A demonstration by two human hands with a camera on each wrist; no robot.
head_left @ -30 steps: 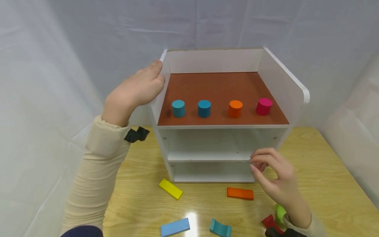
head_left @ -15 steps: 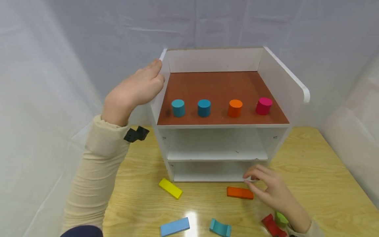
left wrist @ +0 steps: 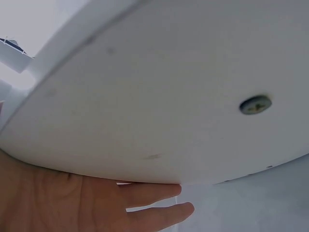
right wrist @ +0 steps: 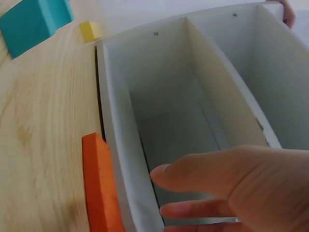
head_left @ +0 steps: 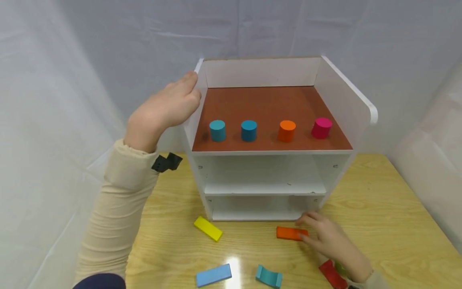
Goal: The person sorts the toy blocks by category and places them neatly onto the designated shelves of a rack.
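A white three-tier shelf unit stands on the wooden table. My left hand lies flat against the outside of its left side wall, fingers straight. My right hand is low on the table in front of the bottom shelf's right corner. Its fingertips reach over the right end of a flat orange block, which lies on the table beside the shelf's base. I see no fingers curled round the block.
On the brown top tier stand teal, blue, orange and magenta cylinders. On the table lie a yellow block, a light blue block, a teal arch and a red piece. White curtains surround the table.
My right hand has dropped from the middle shelf's front edge down to the table and reached the orange block. The left hand and the shelf have stayed put.
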